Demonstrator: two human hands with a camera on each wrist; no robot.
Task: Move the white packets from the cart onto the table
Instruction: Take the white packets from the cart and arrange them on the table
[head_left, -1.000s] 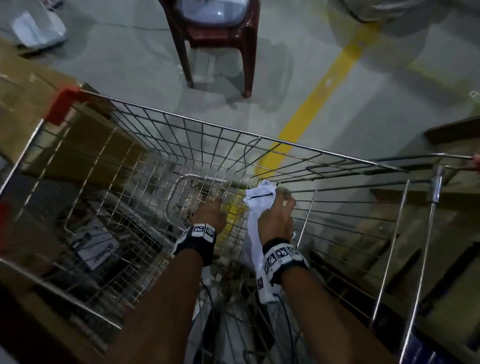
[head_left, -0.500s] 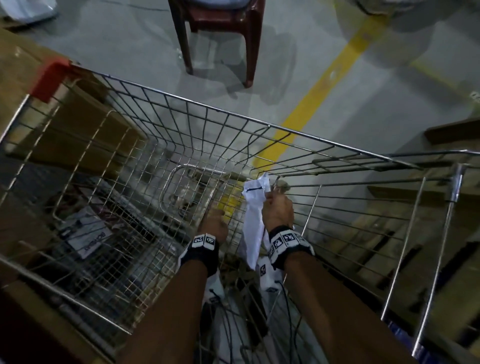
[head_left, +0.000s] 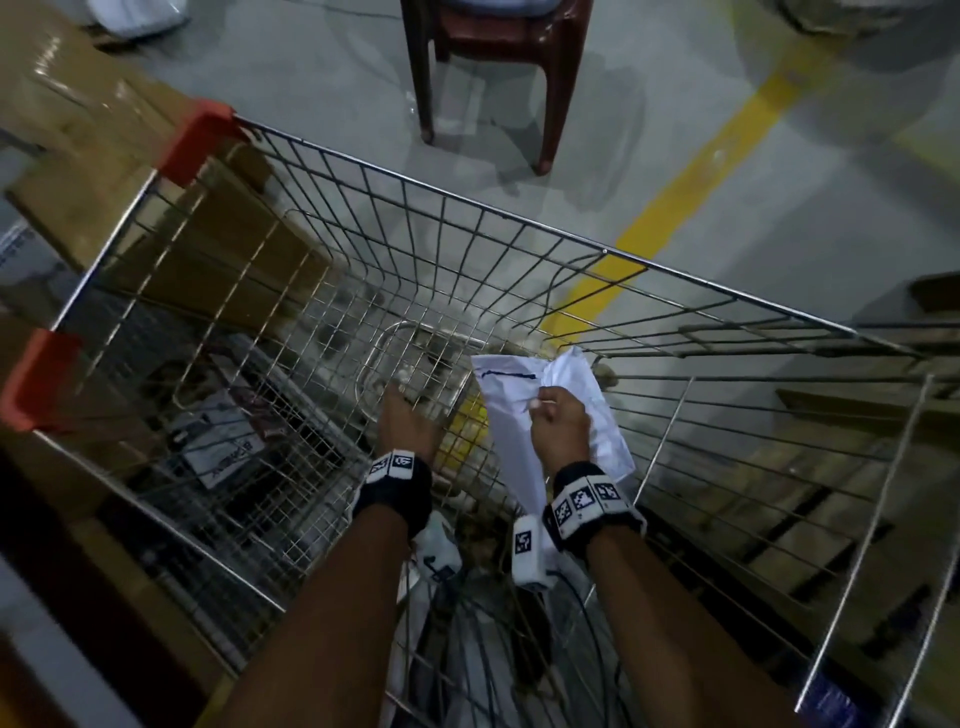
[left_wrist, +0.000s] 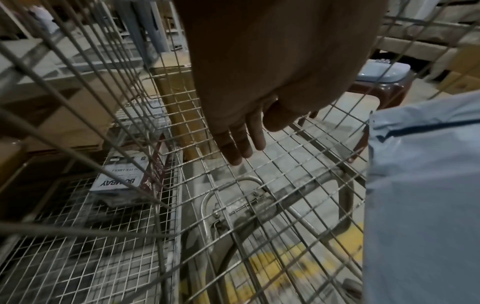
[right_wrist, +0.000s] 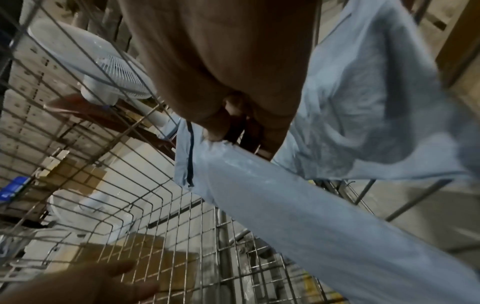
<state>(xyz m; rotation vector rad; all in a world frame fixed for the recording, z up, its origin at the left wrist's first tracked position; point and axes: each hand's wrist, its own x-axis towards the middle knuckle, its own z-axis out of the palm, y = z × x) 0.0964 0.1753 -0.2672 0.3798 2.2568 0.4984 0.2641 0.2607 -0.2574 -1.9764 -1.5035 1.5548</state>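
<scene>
Since a second ago: your right hand (head_left: 561, 422) has lifted the white packets (head_left: 550, 415) higher and spread them wider, and your left hand (head_left: 408, 418) has come off the basket floor.
Right hand: your fingers are curled tight round the bunched upper part of the packets, thumb pinching the plastic; the right wrist view shows two sheets hanging from that one grip, so you seem to be carrying more than one at once.
Left hand: your fingers (left_wrist: 240, 144) are straight and loosely together, holding nothing, poised above the wire floor, probably free to steady the load or reach for another packet.
Packets: still inside the wire cart (head_left: 441, 208), hanging clear of its floor, lower ends trailing toward your wrist.
Other packet: a further white one (head_left: 436, 551) seems to lie low in the cart under your left wrist, though it is dim.
Table: not in view, so you will have to turn to it.
Surroundings: cardboard boxes (head_left: 218, 260) sit beyond the left wall, a brown plastic chair (head_left: 498, 47) stands ahead, beside a yellow floor line (head_left: 691, 187).
Risk: limp plastic may snag on the wire rim as you lift out.
</scene>
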